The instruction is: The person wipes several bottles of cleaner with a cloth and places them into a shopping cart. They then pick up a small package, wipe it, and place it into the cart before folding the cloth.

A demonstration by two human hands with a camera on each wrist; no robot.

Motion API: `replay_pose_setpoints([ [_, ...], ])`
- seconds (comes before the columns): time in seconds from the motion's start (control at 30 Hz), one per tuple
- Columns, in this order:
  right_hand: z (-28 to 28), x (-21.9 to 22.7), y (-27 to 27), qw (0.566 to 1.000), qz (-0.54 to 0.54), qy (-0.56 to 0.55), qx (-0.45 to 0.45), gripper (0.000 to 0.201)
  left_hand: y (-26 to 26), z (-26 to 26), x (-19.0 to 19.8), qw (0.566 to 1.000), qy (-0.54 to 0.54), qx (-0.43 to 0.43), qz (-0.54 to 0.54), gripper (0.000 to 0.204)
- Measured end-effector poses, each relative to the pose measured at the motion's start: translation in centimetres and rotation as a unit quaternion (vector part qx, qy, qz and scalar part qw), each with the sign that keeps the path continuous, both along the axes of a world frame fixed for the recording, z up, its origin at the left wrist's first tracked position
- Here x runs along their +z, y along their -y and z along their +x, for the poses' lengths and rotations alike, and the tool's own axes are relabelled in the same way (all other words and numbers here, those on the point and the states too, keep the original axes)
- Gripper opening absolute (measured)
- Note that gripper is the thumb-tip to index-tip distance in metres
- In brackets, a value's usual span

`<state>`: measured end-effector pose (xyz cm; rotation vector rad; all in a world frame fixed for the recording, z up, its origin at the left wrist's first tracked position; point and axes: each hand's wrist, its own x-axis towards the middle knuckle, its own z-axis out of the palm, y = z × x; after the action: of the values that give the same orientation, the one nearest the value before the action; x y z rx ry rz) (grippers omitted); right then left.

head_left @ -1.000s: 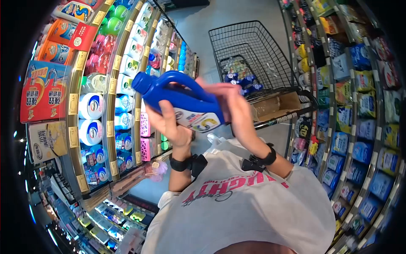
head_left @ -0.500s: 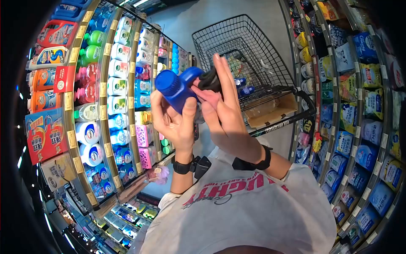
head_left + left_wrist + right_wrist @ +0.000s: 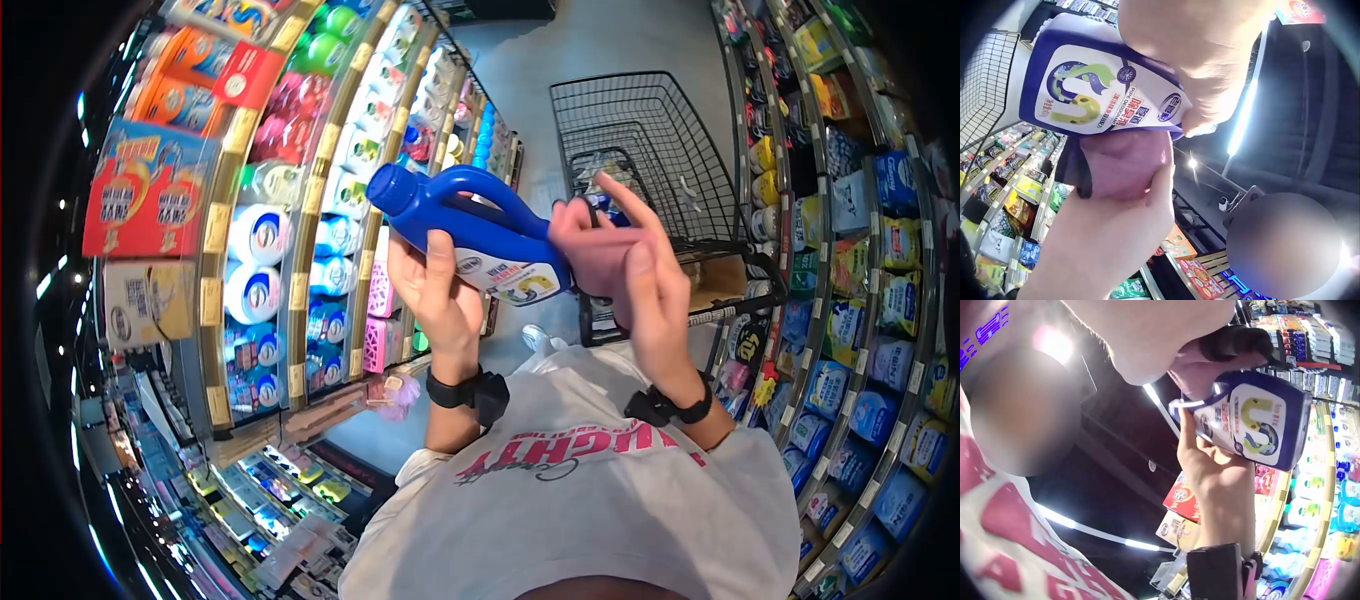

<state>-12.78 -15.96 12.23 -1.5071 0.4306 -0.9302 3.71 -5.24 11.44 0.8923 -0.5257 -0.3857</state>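
Observation:
A blue pipe deodorant bottle (image 3: pixel 480 225) with a looped handle and blue cap lies tilted in front of the chest, cap end to the left. My left hand (image 3: pixel 445 300) grips it below the neck, thumb across the front. At the bottle's base end, my right hand (image 3: pixel 660 310) holds a pink cloth (image 3: pixel 595 240) with black edging close against the bottle. In the left wrist view, the cloth is bunched under the right hand's thumb, beside the printed label (image 3: pixel 1079 87). The right wrist view shows the left fingers around the bottle's far side.
Ahead stands a black wire shopping cart (image 3: pixel 640 85) with a cardboard box (image 3: pixel 720 280) at its handle end. Shelves of cleaning bottles (image 3: pixel 258 235) line the left side. Bagged and packaged goods (image 3: pixel 870 255) fill the right-hand shelves.
The bottle turned its cap toward the head camera, then swung back so its label faces up again. My right hand, with the cloth, has moved from beside the handle to the base end.

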Motion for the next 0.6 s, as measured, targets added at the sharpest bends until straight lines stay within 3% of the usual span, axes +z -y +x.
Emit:
replay_pose_setpoints([
  [0.07,0.4,0.1,-1.3,0.983,0.176,-0.044,0.02,0.052,-2.4,1.5,0.0,1.0,0.006,0.017,-0.003,0.042],
  [0.13,1.6,-2.0,-1.8,0.981,0.192,-0.034,0.0,0.049,-4.8,3.2,-1.3,1.0,-0.015,0.002,-0.026,0.045],
  [0.3,5.1,-0.6,-6.0,0.986,0.167,0.004,0.004,0.049,-9.4,4.8,-1.4,0.992,-0.059,-0.079,-0.075,0.047],
  [0.43,8.5,0.9,-9.2,0.965,0.198,0.015,0.173,0.05,-12.1,5.6,-2.2,0.985,-0.114,-0.112,-0.06,0.048],
  [0.53,10.2,1.6,-10.4,0.959,0.182,-0.015,0.217,0.052,-14.0,6.2,-2.5,0.983,-0.117,-0.125,-0.061,0.049],
  [0.6,11.0,1.7,-11.9,0.959,0.204,0.015,0.194,0.053,-15.1,6.4,-1.7,0.995,-0.051,-0.082,-0.034,0.054],
])
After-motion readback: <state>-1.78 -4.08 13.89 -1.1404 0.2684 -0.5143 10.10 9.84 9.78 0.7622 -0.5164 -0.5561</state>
